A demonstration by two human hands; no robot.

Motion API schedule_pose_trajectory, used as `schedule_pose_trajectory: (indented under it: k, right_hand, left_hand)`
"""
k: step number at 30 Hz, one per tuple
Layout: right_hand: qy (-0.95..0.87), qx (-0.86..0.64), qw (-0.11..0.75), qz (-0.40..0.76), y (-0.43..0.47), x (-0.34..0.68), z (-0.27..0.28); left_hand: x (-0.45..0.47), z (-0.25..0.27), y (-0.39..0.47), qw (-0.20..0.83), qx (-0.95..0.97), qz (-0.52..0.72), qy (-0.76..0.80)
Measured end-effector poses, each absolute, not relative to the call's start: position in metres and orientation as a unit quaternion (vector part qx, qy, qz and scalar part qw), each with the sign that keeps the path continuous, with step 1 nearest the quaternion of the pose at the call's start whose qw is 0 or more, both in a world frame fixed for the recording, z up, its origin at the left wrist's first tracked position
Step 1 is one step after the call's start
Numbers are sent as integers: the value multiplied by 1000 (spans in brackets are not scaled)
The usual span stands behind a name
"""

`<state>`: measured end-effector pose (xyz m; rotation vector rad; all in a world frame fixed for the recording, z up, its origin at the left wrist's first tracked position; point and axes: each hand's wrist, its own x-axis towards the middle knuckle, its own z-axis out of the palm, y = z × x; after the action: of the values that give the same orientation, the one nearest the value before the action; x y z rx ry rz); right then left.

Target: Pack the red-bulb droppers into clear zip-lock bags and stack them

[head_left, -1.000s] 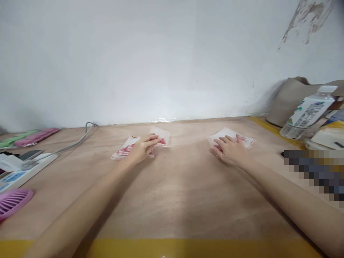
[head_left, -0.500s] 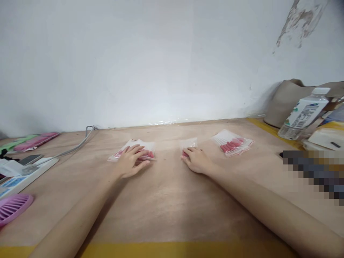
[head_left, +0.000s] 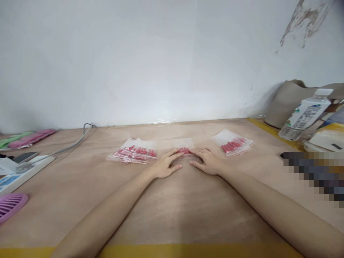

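A small clear plastic bag (head_left: 183, 145) with several red pieces in it lies flat at the middle of the table. My left hand (head_left: 168, 164) reaches its left side, fingers stretched out and thumb apart. From the other side my right hand (head_left: 206, 160) rests with spread fingers at the bag's right edge. Fingertips of both hands cover parts of the bag. To the left lies a fanned group of similar bags (head_left: 134, 151) holding red pieces. Another overlapping stack of such bags (head_left: 233, 142) is on the right.
At the left are a power strip (head_left: 29, 172) with a grey cable (head_left: 72, 146), a phone (head_left: 25, 157), a pink pouch (head_left: 32, 139) and a purple fan grille (head_left: 12, 206). A plastic bottle (head_left: 306, 113) and a beige bag (head_left: 279, 102) stand at the right back.
My left hand has moved right, off the left group of bags, to the middle bag. My right hand has shifted slightly right, uncovering the red pieces. The middle bag sits a little further left.
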<state>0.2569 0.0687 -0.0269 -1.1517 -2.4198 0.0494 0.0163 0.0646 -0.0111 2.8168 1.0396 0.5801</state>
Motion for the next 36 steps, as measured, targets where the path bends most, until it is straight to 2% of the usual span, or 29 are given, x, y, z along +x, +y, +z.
schedule_pose_trajectory:
  k: [3,8,16,19,26,36]
  right_hand:
    - [-850,-464,251,-4,66,255,-35]
    - [-843,-442,308,-22,66,254,-36]
    - [-860,-352,365,56,70,262,-34]
    - [-870,-339,359,6,73,265,-36]
    - [-861,-356,295,-213,72,265,-31]
    - [-872,-353,247,-234,73,263,-30]
  left_hand:
    - [19,-16,61,58,919,191,340]
    - [19,-21,60,69,910,216,348]
    - [17,-26,66,68,893,275,348]
    - [18,-26,65,66,890,288,349]
    - [20,-23,63,59,889,291,349]
    - [21,-25,64,12,889,300,346]
